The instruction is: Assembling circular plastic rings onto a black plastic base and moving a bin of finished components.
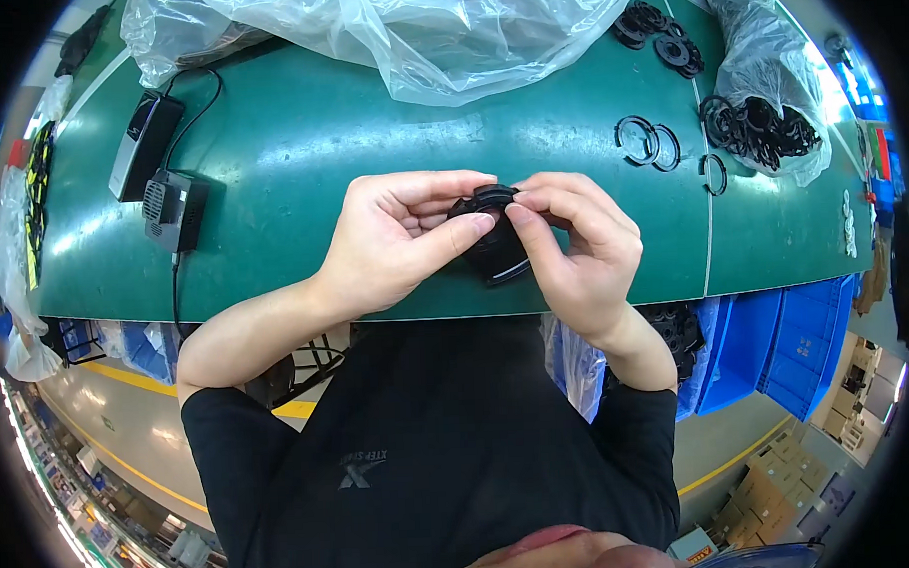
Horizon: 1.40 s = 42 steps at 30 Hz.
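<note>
Between both hands, just above the near part of the green table (pixel 369 137), is a black curved plastic part (pixel 499 257). My left hand (pixel 398 231) pinches its upper left side, thumb in front and fingers behind. On the upper right side, my right hand (pixel 578 240) grips the same part between thumb and fingertips. A raised black rim shows between the fingertips at the top. The lower end of the part hangs below the hands, with a glossy pale streak along it. My fingers cover much of its middle.
Black rings (pixel 650 143) and a smaller open ring (pixel 713 175) lie to the right. A clear bag (pixel 768 73) spills black rings. Round black parts (pixel 672 48) sit at the back. Plastic sheeting (pixel 446 34) covers the far edge. Two boxy devices (pixel 175 209) with cables stand left; blue bins (pixel 777 353) are lower right.
</note>
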Available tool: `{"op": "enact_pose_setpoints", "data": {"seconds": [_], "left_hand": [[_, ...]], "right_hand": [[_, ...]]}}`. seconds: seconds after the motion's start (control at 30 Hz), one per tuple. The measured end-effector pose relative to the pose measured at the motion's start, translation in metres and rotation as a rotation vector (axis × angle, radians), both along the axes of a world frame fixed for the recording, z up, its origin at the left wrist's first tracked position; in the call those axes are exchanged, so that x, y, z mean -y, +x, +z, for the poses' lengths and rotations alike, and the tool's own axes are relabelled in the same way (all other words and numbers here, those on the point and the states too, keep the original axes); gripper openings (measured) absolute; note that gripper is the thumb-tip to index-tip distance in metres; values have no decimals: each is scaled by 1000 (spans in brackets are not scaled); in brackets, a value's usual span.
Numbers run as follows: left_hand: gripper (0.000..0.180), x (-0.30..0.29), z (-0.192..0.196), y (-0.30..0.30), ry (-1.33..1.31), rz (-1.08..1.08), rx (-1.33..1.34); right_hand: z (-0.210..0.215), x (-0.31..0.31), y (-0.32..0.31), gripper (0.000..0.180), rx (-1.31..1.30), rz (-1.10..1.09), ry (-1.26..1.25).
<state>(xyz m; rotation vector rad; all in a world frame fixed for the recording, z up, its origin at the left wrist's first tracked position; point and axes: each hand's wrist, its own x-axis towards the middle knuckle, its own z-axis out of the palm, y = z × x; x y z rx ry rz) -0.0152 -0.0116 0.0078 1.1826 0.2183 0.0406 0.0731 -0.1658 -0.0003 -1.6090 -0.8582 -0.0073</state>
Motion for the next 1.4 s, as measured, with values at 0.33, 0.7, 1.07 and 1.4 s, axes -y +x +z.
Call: {"op": "enact_pose_setpoints", "data": {"seconds": [0.33,0.7,1.07,1.4], "left_hand": [[22,0,-2,1,28,50,-72],[13,-2,0,0,166,81,-83],[14,-2,1,2,150,62,-78],[29,-2,0,3,-73,-213,-102]], "right_hand": [[1,1,-3,8,-93,106,-71],[3,2,-3,9,-421,210,-61],[1,0,-5,9,-551,196,12],[10,13,6,10,-631,116,3]]}}
